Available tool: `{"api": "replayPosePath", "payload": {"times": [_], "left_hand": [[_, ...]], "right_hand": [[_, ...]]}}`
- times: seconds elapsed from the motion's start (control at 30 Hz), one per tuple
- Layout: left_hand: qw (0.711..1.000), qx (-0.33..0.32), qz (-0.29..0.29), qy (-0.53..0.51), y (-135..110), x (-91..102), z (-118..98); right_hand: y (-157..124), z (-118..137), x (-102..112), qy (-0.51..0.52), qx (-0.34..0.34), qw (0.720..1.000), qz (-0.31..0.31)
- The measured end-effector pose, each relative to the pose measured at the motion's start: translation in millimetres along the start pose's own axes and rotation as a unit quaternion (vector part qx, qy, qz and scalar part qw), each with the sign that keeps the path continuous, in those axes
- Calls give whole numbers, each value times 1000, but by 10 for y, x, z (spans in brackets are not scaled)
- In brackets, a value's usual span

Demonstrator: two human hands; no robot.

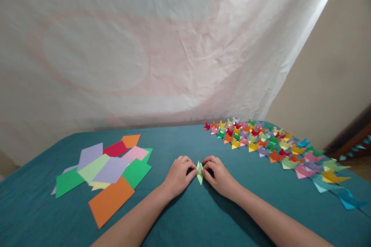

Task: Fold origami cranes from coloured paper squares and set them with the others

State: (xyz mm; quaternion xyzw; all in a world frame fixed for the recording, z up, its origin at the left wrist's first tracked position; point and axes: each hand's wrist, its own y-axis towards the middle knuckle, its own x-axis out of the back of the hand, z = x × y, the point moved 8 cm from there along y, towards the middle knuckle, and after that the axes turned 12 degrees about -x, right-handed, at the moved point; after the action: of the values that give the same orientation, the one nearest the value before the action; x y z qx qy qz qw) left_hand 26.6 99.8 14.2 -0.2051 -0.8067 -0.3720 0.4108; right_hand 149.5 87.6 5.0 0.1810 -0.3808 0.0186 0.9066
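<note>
Between my two hands is a small piece of pale green folded paper [199, 173], narrow and pointed at its top and bottom. My left hand [180, 175] pinches its left edge between thumb and fingertips. On the opposite edge, my right hand [218, 175] grips it the same way, with the fingers curled. Both hands are low over the teal tablecloth [179, 224], near the middle of the table. The fingertips cover part of the paper's sides.
To the left lies a loose pile of coloured paper sheets [111, 202], overlapping at odd angles. Rows of small folded paper birds [253, 146] in many colours fill the table's right side. A pale cloth [174, 54] hangs behind the table, with a wall [327, 65] at right.
</note>
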Motion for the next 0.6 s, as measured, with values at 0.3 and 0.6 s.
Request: {"api": "replayPosePath", "payload": {"times": [0.3, 0.6], "left_hand": [[991, -120, 18, 56, -45, 80, -267], [961, -209, 77, 163, -123, 26, -435]], "right_hand": [[24, -33, -27, -7, -8, 1000, 3], [15, -58, -56, -10, 1, 1000, -15]]}}
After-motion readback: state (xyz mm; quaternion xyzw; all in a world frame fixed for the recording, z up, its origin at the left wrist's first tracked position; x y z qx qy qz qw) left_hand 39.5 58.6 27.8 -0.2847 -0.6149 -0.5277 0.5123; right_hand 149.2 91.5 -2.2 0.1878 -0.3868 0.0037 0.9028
